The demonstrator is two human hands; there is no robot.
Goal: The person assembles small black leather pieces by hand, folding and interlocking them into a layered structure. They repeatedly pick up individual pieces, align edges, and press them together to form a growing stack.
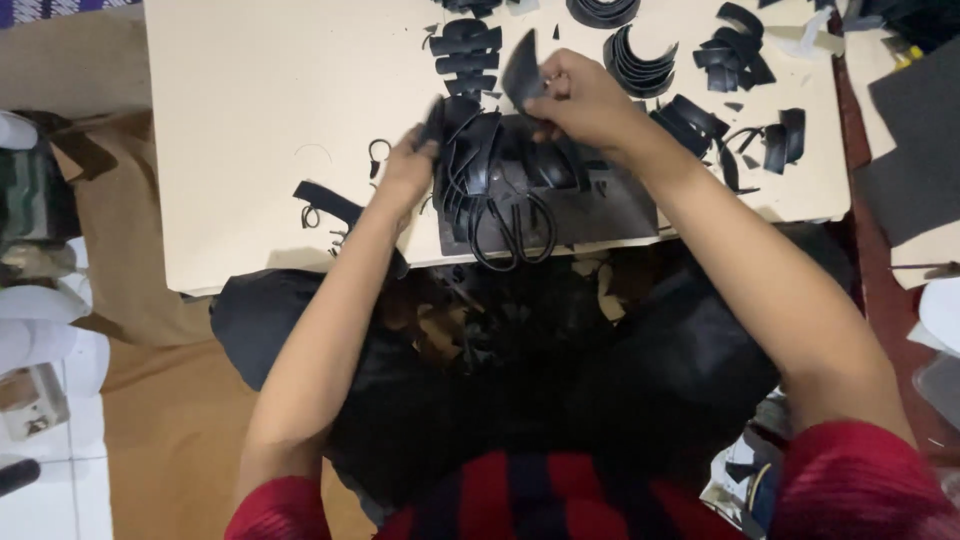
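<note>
Right hand pinching a black cut piece between thumb and fingertips, fingers closed on its lower right edge. Piece standing nearly upright, long axis running up and slightly left, narrow end pointing away from the body. Left hand curled shut around the left edge of a bundle of black strips, just left of the right hand's fingers and a little nearer the body. Bundle's strips running roughly top to bottom, ends fanning toward the left fingers. One pair of scissors lying below both sets of fingers, black loop handles toward the body, blades hidden under the bundle. One dark mat under scissors and bundle, resting on the pale table. Beyond the right fingers, four loose heaps of curved black pieces; exact count of pieces in each impossible to tell. One stack of flat pieces just above the left fingers. One stray strip left of the left wrist. No containers visible.
</note>
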